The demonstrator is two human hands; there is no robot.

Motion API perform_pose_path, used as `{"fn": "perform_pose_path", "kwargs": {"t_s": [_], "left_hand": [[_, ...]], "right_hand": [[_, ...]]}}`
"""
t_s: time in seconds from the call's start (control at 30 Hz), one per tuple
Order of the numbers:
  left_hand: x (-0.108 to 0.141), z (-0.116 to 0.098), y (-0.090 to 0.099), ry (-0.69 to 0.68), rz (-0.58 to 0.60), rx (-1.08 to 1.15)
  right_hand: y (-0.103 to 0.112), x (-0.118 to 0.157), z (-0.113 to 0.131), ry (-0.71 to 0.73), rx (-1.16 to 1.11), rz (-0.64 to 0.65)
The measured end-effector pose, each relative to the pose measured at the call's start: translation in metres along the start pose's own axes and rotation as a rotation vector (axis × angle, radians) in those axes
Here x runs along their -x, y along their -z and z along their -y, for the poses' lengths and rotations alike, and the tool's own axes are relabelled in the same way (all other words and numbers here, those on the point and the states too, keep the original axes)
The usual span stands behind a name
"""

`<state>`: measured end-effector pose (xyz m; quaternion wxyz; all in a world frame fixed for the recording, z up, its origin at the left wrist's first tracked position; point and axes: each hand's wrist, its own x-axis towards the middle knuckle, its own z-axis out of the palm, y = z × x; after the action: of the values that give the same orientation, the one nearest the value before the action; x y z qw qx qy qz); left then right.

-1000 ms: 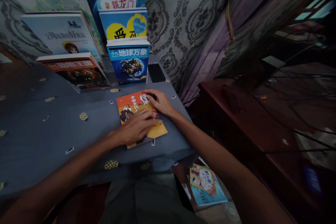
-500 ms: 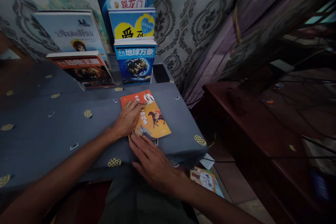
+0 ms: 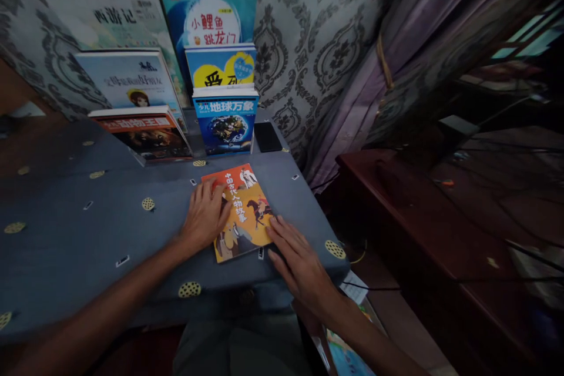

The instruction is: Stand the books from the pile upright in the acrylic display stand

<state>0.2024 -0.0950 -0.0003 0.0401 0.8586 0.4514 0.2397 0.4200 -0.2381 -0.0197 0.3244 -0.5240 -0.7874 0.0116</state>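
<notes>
An orange and yellow book (image 3: pixel 247 202) with a horse and rider on its cover lies flat near the front edge of the cloth-covered table (image 3: pixel 145 235). On its left edge rests my left hand (image 3: pixel 205 211), fingers spread a little over the cover. My right hand (image 3: pixel 297 252) touches the lower right edge with its fingertips, fingers stretched out and thumb apart. Neither hand grips the book. Just behind it stands a blue book with a globe (image 3: pixel 227 129).
Left of the globe book stands a lion book (image 3: pixel 150 138), with taller books (image 3: pixel 123 76) behind. A black phone (image 3: pixel 267 137) lies beside the globe book. To the right are a curtain (image 3: pixel 348 100) and a dark red cabinet (image 3: pixel 396 217) with cables.
My left hand has slid left off the middle of the cover to its left edge. My right hand has moved right, from the bottom left corner to the right edge. The view has tilted up.
</notes>
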Motion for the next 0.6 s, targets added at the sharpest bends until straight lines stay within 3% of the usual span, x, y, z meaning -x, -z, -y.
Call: {"fn": "perform_pose_path", "kwargs": {"t_s": [0.27, 0.43, 0.6], "left_hand": [[-0.004, 0.037, 0.0, -0.008, 0.028, 0.111], [-0.013, 0.052, 0.004, -0.038, 0.083, 0.161], [-0.011, 0.06, -0.002, -0.084, 0.058, 0.15]], "right_hand": [[-0.003, -0.032, 0.006, -0.036, -0.036, 0.106], [0.003, -0.089, 0.016, -0.071, 0.019, 0.17], [-0.036, -0.153, 0.016, 0.024, -0.228, 0.245]]}}
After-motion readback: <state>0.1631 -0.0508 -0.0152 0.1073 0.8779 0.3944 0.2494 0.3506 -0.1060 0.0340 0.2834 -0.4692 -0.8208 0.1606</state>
